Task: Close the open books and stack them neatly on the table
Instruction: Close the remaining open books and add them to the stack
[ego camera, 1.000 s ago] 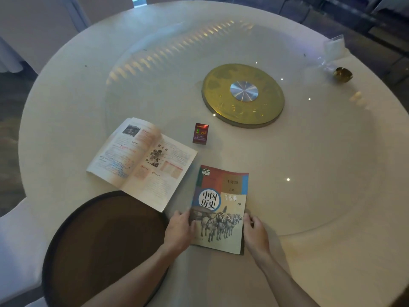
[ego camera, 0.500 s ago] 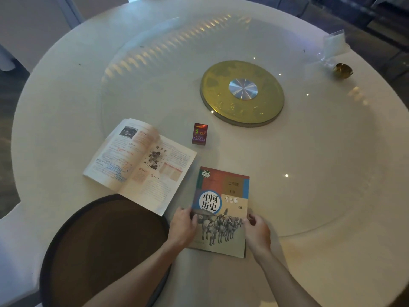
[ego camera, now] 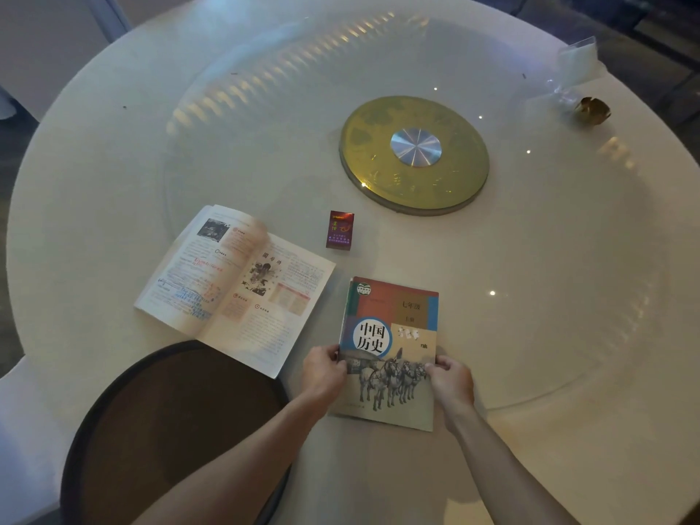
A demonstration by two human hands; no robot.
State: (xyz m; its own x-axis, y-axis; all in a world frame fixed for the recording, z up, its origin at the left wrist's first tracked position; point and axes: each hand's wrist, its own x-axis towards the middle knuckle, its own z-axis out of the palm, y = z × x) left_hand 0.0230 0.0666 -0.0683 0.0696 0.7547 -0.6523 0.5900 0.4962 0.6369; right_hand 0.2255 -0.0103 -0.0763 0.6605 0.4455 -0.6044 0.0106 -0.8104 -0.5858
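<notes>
A closed history textbook with horses on its cover lies flat near the front of the round white table. My left hand grips its left edge and my right hand grips its right edge, thumbs on the cover. To the left, a second textbook lies open, pages up, its near corner hanging over a dark round tray.
A dark brown round tray sits at the table's near left edge. A small red box stands behind the books. The gold turntable hub is at centre; a clear bag and a gold object lie far right.
Both hands slid forward along the closed book's edges, from its near corners to about the middle of its sides. The book has shifted slightly; the open book has not moved.
</notes>
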